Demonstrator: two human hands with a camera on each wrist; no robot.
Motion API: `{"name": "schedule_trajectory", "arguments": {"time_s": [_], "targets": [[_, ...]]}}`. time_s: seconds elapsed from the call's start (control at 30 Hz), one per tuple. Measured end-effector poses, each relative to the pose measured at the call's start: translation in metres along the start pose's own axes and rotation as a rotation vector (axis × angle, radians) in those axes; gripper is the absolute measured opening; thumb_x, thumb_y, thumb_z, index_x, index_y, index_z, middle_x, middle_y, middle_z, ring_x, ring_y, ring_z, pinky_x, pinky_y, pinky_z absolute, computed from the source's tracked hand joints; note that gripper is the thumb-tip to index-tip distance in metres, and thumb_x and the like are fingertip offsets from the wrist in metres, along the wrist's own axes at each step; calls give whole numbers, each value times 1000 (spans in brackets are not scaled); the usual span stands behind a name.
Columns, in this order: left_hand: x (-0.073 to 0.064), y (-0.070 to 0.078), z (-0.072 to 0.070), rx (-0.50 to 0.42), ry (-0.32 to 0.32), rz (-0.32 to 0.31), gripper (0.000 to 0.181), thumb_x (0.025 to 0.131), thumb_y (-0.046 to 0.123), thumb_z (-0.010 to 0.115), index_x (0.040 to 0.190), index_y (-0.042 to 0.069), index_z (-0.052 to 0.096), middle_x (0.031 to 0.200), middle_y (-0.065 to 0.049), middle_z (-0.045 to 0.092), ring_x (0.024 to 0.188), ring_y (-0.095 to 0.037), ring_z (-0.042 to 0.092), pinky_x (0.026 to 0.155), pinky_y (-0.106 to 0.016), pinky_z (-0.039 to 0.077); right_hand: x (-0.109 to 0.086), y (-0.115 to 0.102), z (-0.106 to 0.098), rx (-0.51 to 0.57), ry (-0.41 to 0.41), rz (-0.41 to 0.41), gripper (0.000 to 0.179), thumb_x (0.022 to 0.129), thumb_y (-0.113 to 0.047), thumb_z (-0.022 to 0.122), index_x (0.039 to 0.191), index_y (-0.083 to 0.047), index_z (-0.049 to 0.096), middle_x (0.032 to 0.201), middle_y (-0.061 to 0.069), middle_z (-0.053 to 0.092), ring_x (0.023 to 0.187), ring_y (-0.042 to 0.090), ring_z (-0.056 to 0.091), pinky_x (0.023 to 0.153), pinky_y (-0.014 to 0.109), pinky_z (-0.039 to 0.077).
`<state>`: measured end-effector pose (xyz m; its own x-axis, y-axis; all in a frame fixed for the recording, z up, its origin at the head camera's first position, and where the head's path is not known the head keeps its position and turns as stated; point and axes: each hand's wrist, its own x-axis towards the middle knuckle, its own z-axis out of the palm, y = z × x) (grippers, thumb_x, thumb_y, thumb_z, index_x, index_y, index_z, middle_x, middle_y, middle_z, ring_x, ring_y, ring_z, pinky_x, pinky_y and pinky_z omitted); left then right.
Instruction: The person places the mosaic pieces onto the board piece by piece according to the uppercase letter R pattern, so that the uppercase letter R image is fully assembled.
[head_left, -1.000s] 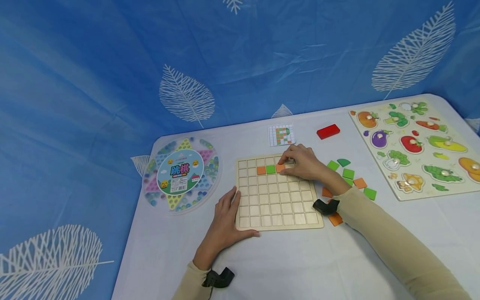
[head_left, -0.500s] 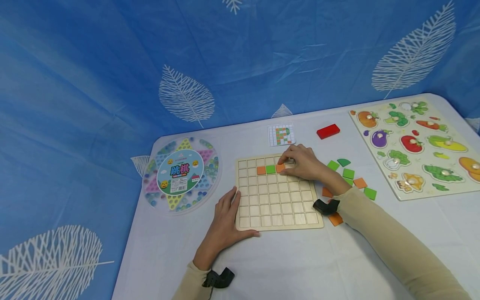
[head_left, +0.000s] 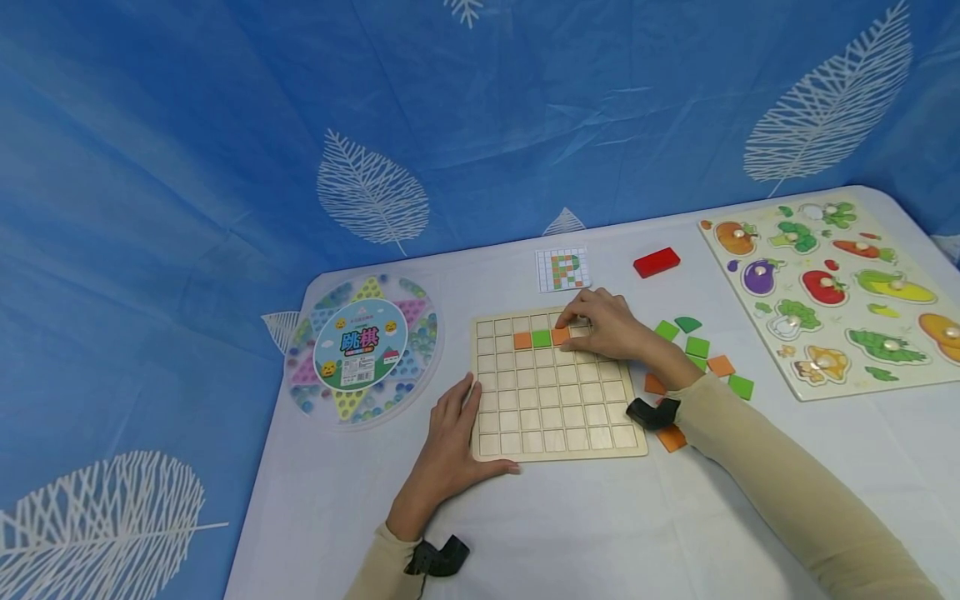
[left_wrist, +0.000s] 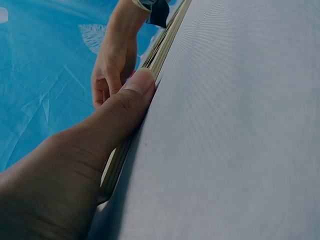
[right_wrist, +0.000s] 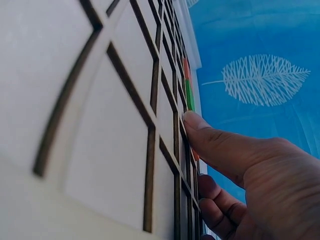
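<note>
A pale wooden grid board (head_left: 551,398) lies on the table in the head view. In its second row from the back sit an orange square tile (head_left: 522,341) and a green square tile (head_left: 542,338). Right beside them, my right hand (head_left: 603,325) has thumb and fingertips on another orange square tile (head_left: 560,337), partly hidden by the fingers. My left hand (head_left: 446,450) spans the board's near left corner, fingers straight along the left edge and thumb along the front. In the left wrist view, the left thumb (left_wrist: 127,102) rests against the board's side.
Loose green tiles (head_left: 697,347) and orange tiles (head_left: 671,438) lie right of the board, partly under the right arm. Behind it are a pattern card (head_left: 564,272) and a red block (head_left: 657,262). A round Chinese checkers set (head_left: 363,350) stands left, a vegetable puzzle (head_left: 825,292) right.
</note>
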<state>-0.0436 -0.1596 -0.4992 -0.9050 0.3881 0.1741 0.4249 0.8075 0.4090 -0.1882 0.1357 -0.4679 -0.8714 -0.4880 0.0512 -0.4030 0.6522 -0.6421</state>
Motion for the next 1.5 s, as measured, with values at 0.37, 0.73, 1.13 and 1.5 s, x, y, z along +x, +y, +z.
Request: {"name": "schedule_trajectory", "arguments": {"time_s": [0.37,0.73,1.13,1.5], "targets": [[0,1,2,-18,-2,19,127,58,57,89,154,2,27,159,-19,24,141,-36,28,107,-54,33,-7,0,-10,12,-62,-20,33,82,-25,81,111,-13,71,113,7,61,107,27,47,93,50,30],[0,-2,2,-35,25,47,127,57,54,91,153,0,27,157,-22,26,141,-39,28,108,-55,30,-41,12,-49,53,-59,-54,34,85,-21,78,115,-8,69,111,7,66,96,23,56,85,41,47],[0,-3,1,-38,26,51,127,57,53,91,153,0,28,157,-22,26,141,-40,28,108,-56,29,-100,37,-69,-40,-76,105,24,82,-17,80,103,-11,69,87,-1,60,71,14,46,61,23,40],[0,-1,1,-33,36,58,127,56,52,91,153,-1,29,156,-23,27,140,-40,29,108,-57,30,-116,46,-61,-44,-46,96,28,78,-16,83,103,-12,71,83,-2,50,71,12,42,59,23,36]]}}
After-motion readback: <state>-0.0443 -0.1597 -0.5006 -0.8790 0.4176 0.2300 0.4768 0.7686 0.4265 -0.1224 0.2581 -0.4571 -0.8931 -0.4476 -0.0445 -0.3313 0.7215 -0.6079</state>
